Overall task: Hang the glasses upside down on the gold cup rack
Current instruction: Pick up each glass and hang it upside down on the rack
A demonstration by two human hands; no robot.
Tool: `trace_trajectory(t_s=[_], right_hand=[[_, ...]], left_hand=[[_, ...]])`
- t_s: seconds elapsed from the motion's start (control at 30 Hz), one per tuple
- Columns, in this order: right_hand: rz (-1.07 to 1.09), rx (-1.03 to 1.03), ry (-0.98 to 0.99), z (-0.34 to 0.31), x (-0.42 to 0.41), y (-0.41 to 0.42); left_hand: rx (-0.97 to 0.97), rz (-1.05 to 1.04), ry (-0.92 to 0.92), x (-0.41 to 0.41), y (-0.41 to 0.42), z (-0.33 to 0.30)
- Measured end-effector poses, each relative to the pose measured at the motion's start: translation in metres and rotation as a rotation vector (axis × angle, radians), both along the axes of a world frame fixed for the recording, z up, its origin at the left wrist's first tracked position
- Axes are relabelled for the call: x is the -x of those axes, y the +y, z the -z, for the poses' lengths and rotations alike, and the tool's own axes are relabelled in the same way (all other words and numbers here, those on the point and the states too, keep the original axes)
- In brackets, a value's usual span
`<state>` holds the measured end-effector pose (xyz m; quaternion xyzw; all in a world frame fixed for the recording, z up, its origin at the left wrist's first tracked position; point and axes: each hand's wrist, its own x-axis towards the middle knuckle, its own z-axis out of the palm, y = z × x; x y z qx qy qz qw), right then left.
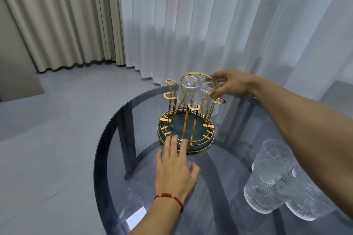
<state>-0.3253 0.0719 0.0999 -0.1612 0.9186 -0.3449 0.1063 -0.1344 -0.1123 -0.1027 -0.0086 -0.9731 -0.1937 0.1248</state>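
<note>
While the left hand is lying flat and spread on the round smoked-glass table, fingertips touching the near rim of the gold wire cup rack with its dark green tray base and gripping nothing, the right hand is reaching over the far side and closing its fingers around a clear ribbed drinking glass that is sitting upside down on a peg. A 2nd inverted glass is hanging just beside it on the rack's far side. 2 more embossed glasses, one nested in the other it seems, though the refraction is making that hard to judge, are lying tilted near the table's right edge, well apart from the rack. These glasses are looking thick-walled, rigid and fairly heavy, yet brittle, and smooth enough to slip; the ribbing is offering some purchase. Taking each around the mid-body, thumb opposite fingers, and lowering it mouth-down squarely over an empty peg seems safest, since a knock against metal or tabletop could chip a rim.
</note>
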Motion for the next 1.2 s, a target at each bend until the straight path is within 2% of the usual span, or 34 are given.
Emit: trace_trajectory(t_s=[0.27, 0.33, 0.53, 0.67, 0.77, 0.9, 1.0, 1.1, 1.2], right_hand=[[-0.06, -0.04, -0.091, -0.002, -0.006, 0.001], [-0.013, -0.004, -0.068, -0.003, -0.018, 0.007], [0.361, -0.057, 0.409, -0.004, -0.11, 0.043], [0.534, -0.042, 0.496, 0.033, -0.213, 0.062], [0.609, -0.301, 0.535, 0.074, -0.268, 0.066], [0.571, -0.644, 0.438, 0.1, -0.291, 0.069], [0.497, -0.666, 0.476, 0.106, -0.293, 0.074], [0.453, -0.689, 0.459, 0.11, -0.291, 0.075], [0.445, -0.659, 0.488, 0.113, -0.29, 0.075]], left_hand=[[0.016, 0.0, 0.007, 0.0, 0.0, -0.002], [0.016, 0.004, 0.003, 0.0, 0.0, -0.003], [0.022, 0.001, -0.009, -0.004, 0.001, -0.011], [0.006, -0.015, -0.035, -0.012, 0.013, -0.025], [-0.003, 0.047, 0.019, -0.021, 0.029, -0.036], [-0.095, 0.259, 0.158, -0.034, 0.057, -0.044], [-0.222, 0.358, 0.202, -0.044, 0.078, -0.048], [-0.399, 0.405, 0.151, -0.052, 0.095, -0.053], [-0.404, 0.455, 0.064, -0.059, 0.102, -0.055]])
